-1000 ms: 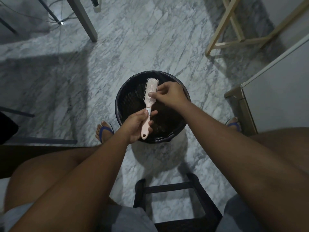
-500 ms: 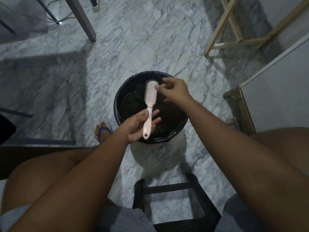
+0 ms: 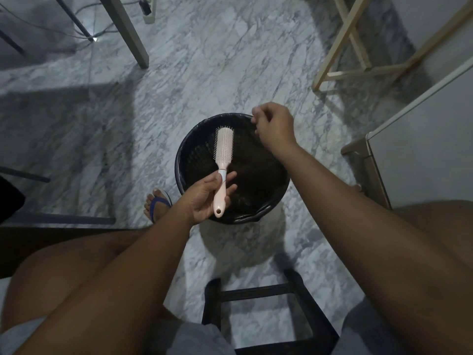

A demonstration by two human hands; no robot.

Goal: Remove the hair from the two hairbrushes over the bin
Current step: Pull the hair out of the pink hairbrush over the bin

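While one pink hairbrush (image 3: 223, 149) hangs over the single black bin (image 3: 193, 155), the left hand (image 3: 202, 198) curls its fingers round the handle. The right hand (image 3: 275, 124) hovers by the far rim, fingertips bunched; whether they pinch anything is unclear. Veined marble floor (image 3: 204, 73) lies below.

A dark stool (image 3: 256, 291) stands on marble floor (image 3: 204, 80) near a wooden frame (image 3: 358, 70).

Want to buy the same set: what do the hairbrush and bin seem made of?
Hairbrush: likely plastic, pale pink, smooth with a slight sheen; moulded handle with a hanging hole. Bin: probably plastic, black, with a perforated wall; seemingly lined with a glossy, crinkled black bag.
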